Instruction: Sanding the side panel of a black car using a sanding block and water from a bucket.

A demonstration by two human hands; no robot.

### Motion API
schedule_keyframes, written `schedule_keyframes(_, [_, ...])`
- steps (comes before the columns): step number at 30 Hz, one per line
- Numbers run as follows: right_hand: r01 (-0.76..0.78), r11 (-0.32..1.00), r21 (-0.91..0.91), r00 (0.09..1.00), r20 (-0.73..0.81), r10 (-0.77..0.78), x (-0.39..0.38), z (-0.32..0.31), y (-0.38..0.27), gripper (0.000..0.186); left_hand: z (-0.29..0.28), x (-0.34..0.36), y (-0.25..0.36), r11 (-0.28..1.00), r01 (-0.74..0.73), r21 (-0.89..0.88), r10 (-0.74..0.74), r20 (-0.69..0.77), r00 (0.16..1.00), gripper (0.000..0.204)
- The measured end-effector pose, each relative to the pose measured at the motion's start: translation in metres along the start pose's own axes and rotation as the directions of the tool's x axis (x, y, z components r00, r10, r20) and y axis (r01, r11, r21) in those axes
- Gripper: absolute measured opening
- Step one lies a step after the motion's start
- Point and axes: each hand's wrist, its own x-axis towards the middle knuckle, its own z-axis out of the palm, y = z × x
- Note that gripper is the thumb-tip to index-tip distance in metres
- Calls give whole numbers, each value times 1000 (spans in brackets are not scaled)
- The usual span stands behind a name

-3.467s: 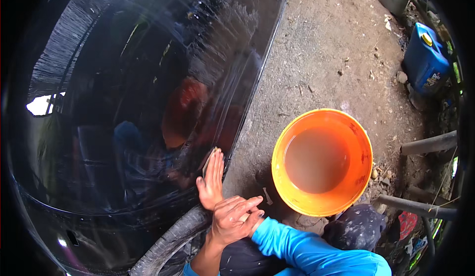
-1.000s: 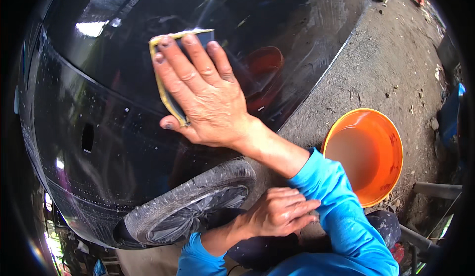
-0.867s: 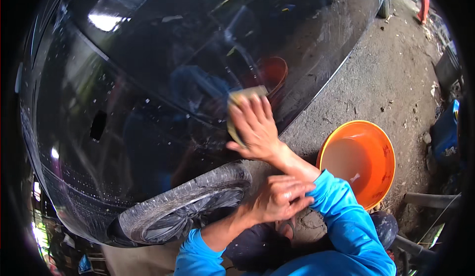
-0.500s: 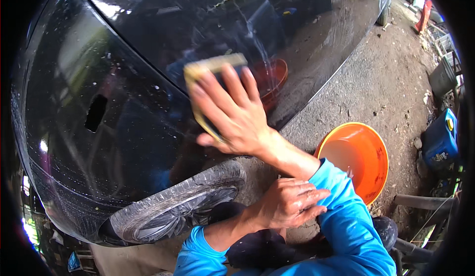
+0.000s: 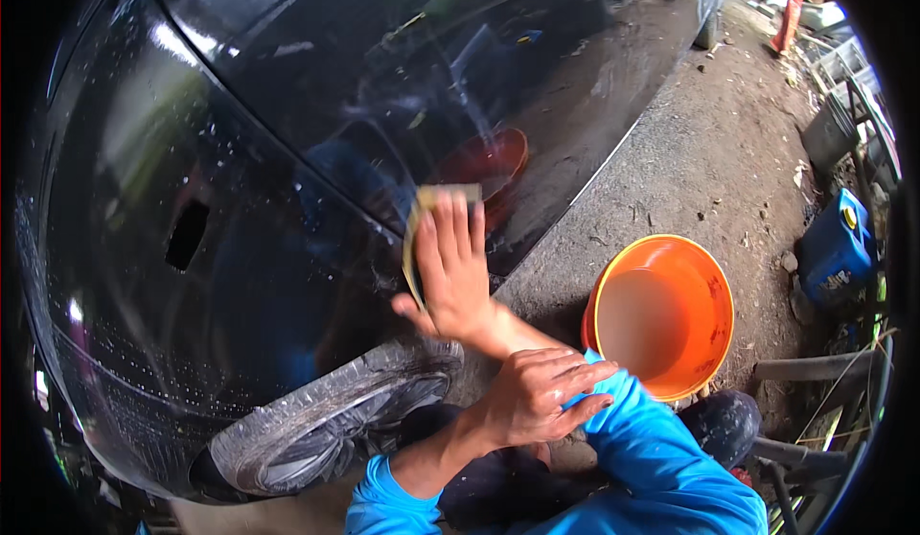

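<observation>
My right hand [image 5: 450,267], reaching up from the lower right, presses a thin yellow-edged dark pad [image 5: 416,228] flat on the glossy black car body [image 5: 144,228], fingers extended along it. The contact is partly blurred. Below it, my left hand [image 5: 527,396] curls over my right forearm at the blue sleeve cuff, fingertips wet and smudged. The tyre [image 5: 268,439] of a wheel sits just left of that hand. An orange bucket [image 5: 704,314] of cloudy water stands to the right of both arms.
On the dirt ground [image 5: 690,151] at the right are a blue jerrycan [image 5: 832,247], a grey bucket [image 5: 826,140], grey bars [image 5: 795,370] and clutter along the rim of the view. A red upright object [image 5: 788,8] stands at the far end beside another wheel [image 5: 707,29].
Since half a second ago my right hand and pad have moved down and slightly right across the panel. Earlier they were higher and further left. My left hand stays over the right forearm.
</observation>
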Motion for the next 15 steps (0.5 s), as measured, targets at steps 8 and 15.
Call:
schedule_keyframes(8, [-323, 944, -67, 908, -302, 289, 87, -56, 90, 76, -11, -7, 15, 990, 49, -130, -45, 32, 998, 30])
schedule_keyframes(15, [-389, 914, 112, 905, -139, 402, -9, 10, -13, 86, -3, 2, -7, 997, 3, 82, -12, 106, 994, 34])
